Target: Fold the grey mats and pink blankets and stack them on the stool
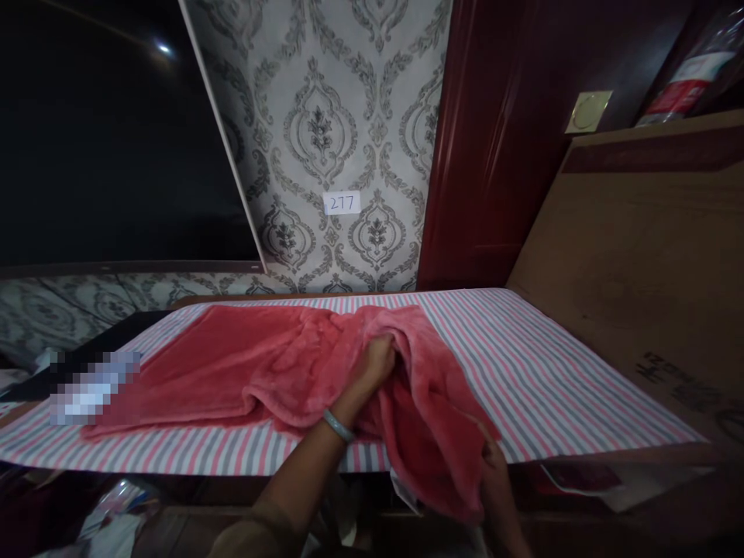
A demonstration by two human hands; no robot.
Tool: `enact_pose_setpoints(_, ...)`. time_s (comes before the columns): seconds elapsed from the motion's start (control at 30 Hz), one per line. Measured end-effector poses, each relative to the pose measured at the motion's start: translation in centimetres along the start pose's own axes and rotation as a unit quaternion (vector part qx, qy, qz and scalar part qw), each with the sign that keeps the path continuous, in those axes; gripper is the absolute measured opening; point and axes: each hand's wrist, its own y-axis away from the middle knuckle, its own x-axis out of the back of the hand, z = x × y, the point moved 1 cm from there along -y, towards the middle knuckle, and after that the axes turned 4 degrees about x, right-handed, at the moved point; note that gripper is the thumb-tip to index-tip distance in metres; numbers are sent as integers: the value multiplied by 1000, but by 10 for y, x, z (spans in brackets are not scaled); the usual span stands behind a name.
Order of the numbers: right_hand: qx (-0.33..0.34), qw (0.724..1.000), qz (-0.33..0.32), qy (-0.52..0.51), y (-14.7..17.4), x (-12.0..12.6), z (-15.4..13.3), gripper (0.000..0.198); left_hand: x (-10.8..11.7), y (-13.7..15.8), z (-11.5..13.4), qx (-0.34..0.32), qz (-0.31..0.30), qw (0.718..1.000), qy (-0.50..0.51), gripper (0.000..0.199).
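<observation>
A coral-red plush fleece cloth (232, 349) lies across a striped cover; whether it is a garment or a blanket I cannot tell. Its left part is spread flat, while the middle and right are bunched in folds. My left hand (380, 358), with a pale bangle (338, 425) on the wrist, is closed on a raised fold near the far side, its fingertips partly hidden in the fleece. My right hand (493, 459) grips the cloth's near right edge. Between my hands the fleece hangs over the table's front edge, and a white label (405, 493) shows beneath it.
The pink, grey and white striped cover (558, 372) lies over the table. A large cardboard box (639, 287) stands right, with a bottle (686, 85) above it. A dark television screen (116, 139) is at the left. A paper marked 277 (342, 203) is on the wall.
</observation>
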Motion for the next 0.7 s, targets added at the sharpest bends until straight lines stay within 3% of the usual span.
enact_pose_setpoints(0.1, 2, 1000, 1, 6, 0, 0, 1, 50, 51, 2, -5, 47, 130, 985, 104, 16)
enact_pose_setpoints(0.2, 16, 999, -15, 31, 0, -1, 6, 43, 100, 15, -20, 142, 290, 917, 235, 10)
enact_pose_setpoints(0.3, 74, 994, 1, 86, 1, -4, 8, 33, 130, 36, -37, 202, 339, 878, 271, 6)
enact_pose_setpoints(0.33, 90, 991, 3, 101, 1, -5, 7, 31, 136, 43, -40, 209, 342, 878, 260, 6)
enact_pose_setpoints(0.4, 105, 987, -10, 119, 3, -9, 3, 30, 144, 56, -43, 203, 317, 906, 192, 17)
enact_pose_setpoints(0.5, 102, 988, -47, 110, 6, -16, -7, 35, 148, 69, -38, 132, 203, 970, 0, 45)
enact_pose_setpoints(0.57, 96, 989, -50, 96, 7, -18, -11, 38, 149, 73, -33, 74, 127, 985, -89, 60)
enact_pose_setpoints(0.63, 89, 990, -48, 98, 7, -20, -14, 39, 150, 72, -30, 44, 88, 991, -94, 55)
enact_pose_setpoints(0.7, 88, 988, -45, 120, 6, -20, -16, 39, 154, 66, -29, 59, 102, 993, -27, 37)
